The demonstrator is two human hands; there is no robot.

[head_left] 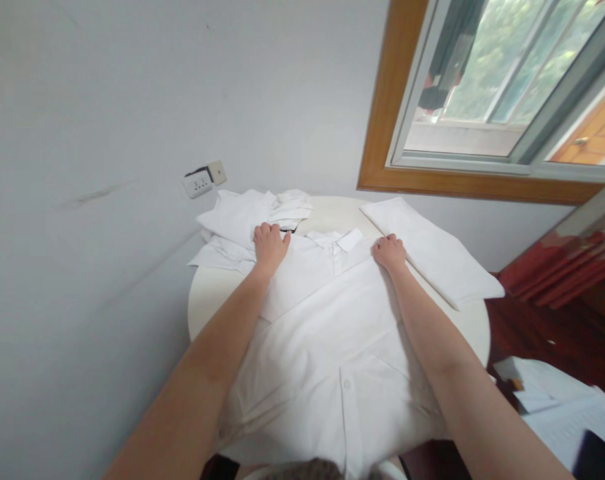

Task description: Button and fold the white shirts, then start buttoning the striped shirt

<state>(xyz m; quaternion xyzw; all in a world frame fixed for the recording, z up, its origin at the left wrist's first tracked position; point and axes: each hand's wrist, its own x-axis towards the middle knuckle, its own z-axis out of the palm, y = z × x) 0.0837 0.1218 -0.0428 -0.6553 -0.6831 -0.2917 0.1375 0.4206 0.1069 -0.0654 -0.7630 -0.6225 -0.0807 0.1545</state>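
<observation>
A white button-up shirt [327, 320] lies spread over a round table, its collar at the far end and its lower part toward me. My left hand [271, 245] is on the shirt's left shoulder, fingers bent over the cloth and the thumb out to the right. On the opposite shoulder, my right hand [389, 253] has its fingers curled onto the fabric. Folds run diagonally across the chest, and a button placket shows near the bottom edge. Both fingertips are partly hidden against the white cloth.
Crumpled white garments [237, 223] are heaped at the table's back left. A flat folded white cloth [432, 253] lies at the right, over the rim of the cream table [475, 340]. Behind are a wall socket [198, 184] and a wood-framed window; papers [572, 413] sit lower right.
</observation>
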